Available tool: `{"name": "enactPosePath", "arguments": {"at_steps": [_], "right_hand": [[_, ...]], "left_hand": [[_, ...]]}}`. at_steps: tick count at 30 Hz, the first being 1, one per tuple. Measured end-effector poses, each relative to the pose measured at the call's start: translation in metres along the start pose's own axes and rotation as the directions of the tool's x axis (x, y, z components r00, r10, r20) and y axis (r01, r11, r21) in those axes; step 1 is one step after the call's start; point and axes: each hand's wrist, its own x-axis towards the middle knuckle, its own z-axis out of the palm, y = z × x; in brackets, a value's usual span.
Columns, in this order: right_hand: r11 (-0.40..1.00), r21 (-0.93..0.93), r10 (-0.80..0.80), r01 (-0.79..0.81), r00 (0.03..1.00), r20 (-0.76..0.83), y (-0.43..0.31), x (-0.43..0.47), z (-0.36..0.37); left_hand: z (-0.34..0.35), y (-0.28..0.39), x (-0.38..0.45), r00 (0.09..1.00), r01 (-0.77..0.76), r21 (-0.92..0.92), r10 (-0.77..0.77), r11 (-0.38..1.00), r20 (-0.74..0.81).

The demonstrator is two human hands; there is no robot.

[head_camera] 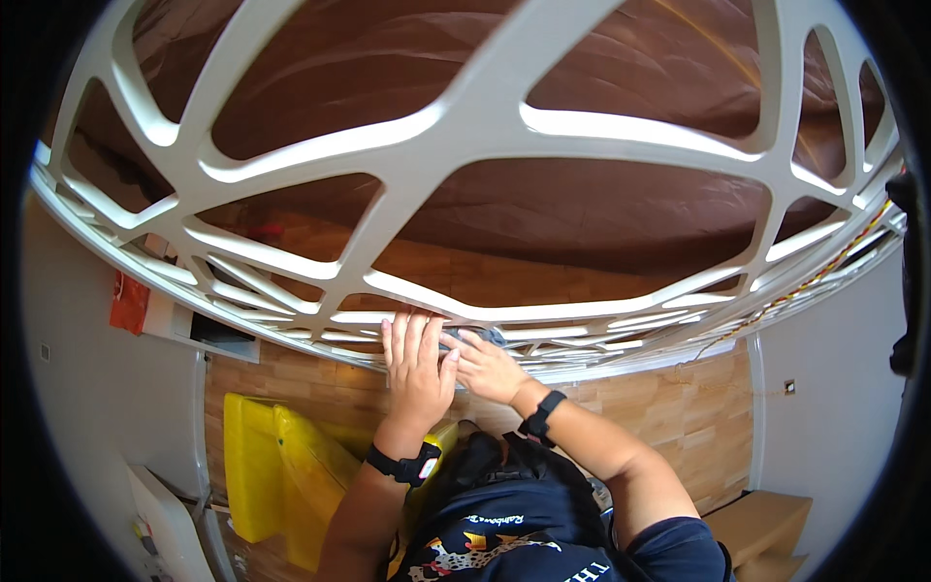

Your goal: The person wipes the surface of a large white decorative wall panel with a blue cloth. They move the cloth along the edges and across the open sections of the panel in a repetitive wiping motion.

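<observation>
A large white lattice panel [465, 138] with rounded openings spans the view before me. My left hand [418, 360] lies against its lower part, fingers extended and pointing up, the fingertips partly lost against the lattice. Just beside it, my right hand [491, 366] rests on a dark grey-blue item [494, 336], perhaps a cloth, at the panel. How firmly the fingers hold that item cannot be made out. Both wrists wear black straps. Brown sheeting [596, 211] shows behind the openings.
A yellow padded object [254, 465] stands on the wood floor at lower left. To the right are a cardboard box [760, 520] and a twisted red-and-yellow cord [829, 265] along the panel. A white unit [167, 316] with a red bag [129, 304] is at left.
</observation>
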Motion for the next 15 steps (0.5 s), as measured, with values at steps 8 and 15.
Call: {"name": "enactPosePath", "arguments": {"at_steps": [8,15], "right_hand": [[1.0,0.004,-0.016,0.016,0.998,0.056,0.035,-0.061,-0.003],[0.981,-0.091,0.182,-0.17,0.971,0.157,0.042,-0.121,-0.037]], "left_hand": [[0.006,0.001,0.001,0.999,-0.024,0.007,0.024,1.0,-0.045],[0.013,0.003,-0.002,0.997,-0.013,0.041,0.016,0.999,-0.07]]}}
